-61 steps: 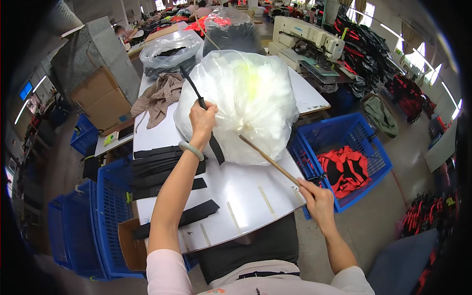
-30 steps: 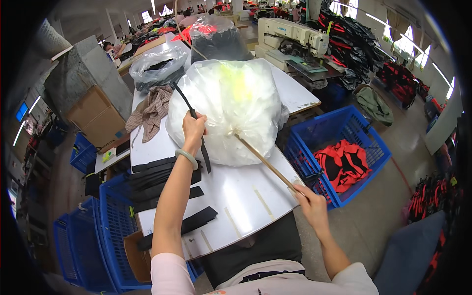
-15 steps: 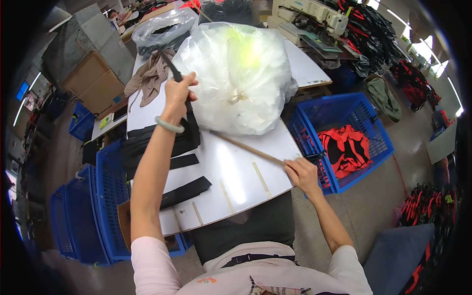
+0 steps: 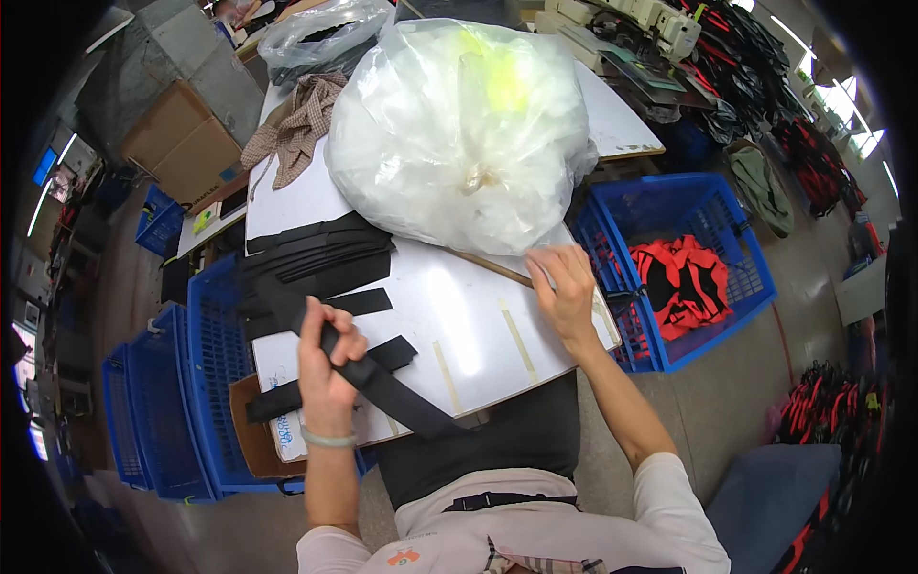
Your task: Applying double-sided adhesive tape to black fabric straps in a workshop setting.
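Observation:
My left hand [image 4: 330,359] is closed around a wide black strap [image 4: 406,397], which slants down to the right past the table's front edge. More black straps [image 4: 320,253] lie in a layered pile on the white table [image 4: 435,297], just beyond that hand. Two short strap pieces, one of them [image 4: 392,352] partly behind the held strap, rest nearby. My right hand [image 4: 566,292] is at the right end of a thin wooden stick [image 4: 492,268]. Its fingertips are blurred, so its grip is unclear. A large stuffed translucent plastic bag [image 4: 459,134] stands just beyond, hiding the stick's far end.
Right of the table, a blue crate [image 4: 755,287] contains red and black pieces [image 4: 681,287]. Blue crates [image 4: 215,383] line the left side. A checked cloth [image 4: 306,124] lies at the back left. A sewing machine [image 4: 660,29] stands at the far right.
My left hand has come down and toward me from the far side, drawing the black strap over the front edge. My right hand has shifted slightly away from me along the stick.

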